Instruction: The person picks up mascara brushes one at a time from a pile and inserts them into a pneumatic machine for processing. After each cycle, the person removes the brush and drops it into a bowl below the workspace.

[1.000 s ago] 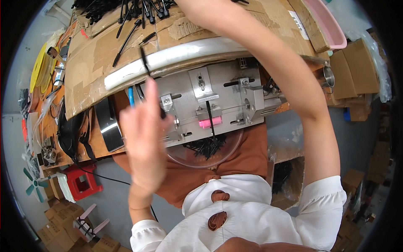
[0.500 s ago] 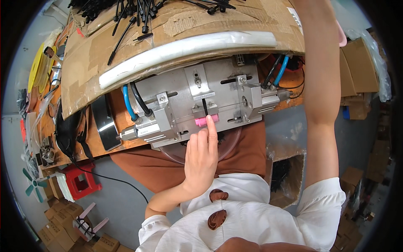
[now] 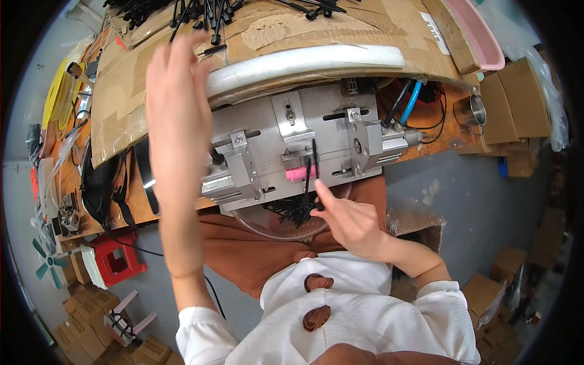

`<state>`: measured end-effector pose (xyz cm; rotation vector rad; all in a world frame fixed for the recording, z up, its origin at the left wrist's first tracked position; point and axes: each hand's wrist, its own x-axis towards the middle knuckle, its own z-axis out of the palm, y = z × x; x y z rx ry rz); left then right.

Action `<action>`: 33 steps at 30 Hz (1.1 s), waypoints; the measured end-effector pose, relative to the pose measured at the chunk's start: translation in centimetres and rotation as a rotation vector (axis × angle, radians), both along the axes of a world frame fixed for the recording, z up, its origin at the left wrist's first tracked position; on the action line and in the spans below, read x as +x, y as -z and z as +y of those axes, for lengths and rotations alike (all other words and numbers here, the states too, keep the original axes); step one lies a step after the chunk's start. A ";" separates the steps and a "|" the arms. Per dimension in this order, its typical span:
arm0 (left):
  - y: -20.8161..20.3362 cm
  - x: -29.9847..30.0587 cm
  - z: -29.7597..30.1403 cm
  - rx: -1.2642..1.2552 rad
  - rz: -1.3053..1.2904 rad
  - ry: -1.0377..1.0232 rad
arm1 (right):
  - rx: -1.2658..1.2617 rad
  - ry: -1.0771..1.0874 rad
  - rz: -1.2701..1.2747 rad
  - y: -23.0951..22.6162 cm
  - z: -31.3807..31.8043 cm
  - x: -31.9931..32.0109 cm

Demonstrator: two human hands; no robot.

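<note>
At lower centre, the right hand's (image 3: 353, 228) grip is pinched on a slim black plastic rod (image 3: 316, 159) near a glossy pink cylinder (image 3: 297, 174); a slack pinch could tilt or drop it. Upper left, the blurred left hand (image 3: 176, 100) is near black headed stems (image 3: 215, 39); its grip I cannot tell.

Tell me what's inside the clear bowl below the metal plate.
Black rods lie heaped in the bowl. The plate covers its far part, so whatever lies there can't be seen.

Black rod (image 3: 315, 159), pink cylinder (image 3: 295, 175) (vivid), silver-grey fixture (image 3: 240, 120), white strip (image 3: 310, 62), brown cardboard (image 3: 377, 33).
</note>
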<state>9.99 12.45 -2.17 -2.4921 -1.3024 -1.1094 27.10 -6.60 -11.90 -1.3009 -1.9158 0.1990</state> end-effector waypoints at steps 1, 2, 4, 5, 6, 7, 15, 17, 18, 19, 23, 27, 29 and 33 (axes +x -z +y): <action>-0.2 -0.8 2.6 -0.026 -0.020 0.056 | 0.005 -0.014 0.005 0.4 0.2 -0.7; 0.0 -0.8 4.4 -0.025 -0.022 0.057 | -0.028 -0.012 -0.016 0.8 0.4 -1.1; 0.1 -0.4 6.6 -0.203 0.077 0.181 | -0.057 -0.004 -0.039 0.9 0.7 -1.4; 0.0 0.0 6.9 -0.201 0.074 0.189 | -0.081 -0.011 -0.033 0.8 0.9 -1.3; -0.3 0.3 7.1 -0.265 0.109 0.171 | -0.105 -0.019 -0.028 0.7 1.1 -1.2; -0.6 0.5 7.2 -0.328 0.144 0.151 | -0.103 -0.013 -0.032 0.8 1.1 -1.3; -2.0 0.4 4.8 -0.152 0.056 0.263 | -0.045 -0.098 -0.229 -5.6 3.7 1.6; -2.1 -0.1 4.3 -0.161 0.065 0.249 | 0.224 0.047 -0.303 -8.4 9.2 3.0; -1.9 -0.1 4.3 -0.114 0.065 0.276 | 0.375 0.195 -0.357 -9.1 12.3 3.4; -1.7 0.0 4.3 -0.064 0.063 0.309 | 0.422 0.233 -0.448 -10.9 16.0 4.6; -0.7 -0.4 4.7 -0.133 0.044 0.307 | 0.098 0.385 -0.730 -14.0 27.4 4.2; -0.4 -2.9 4.9 -0.358 -0.040 0.288 | -0.318 0.218 -0.939 -17.3 27.2 2.7; -0.8 -3.6 5.1 -0.401 -0.047 0.318 | -0.429 0.098 -0.892 -18.4 25.0 3.9; -1.6 -3.5 5.7 -0.378 -0.012 0.382 | -0.365 0.087 -0.913 -17.9 23.7 6.3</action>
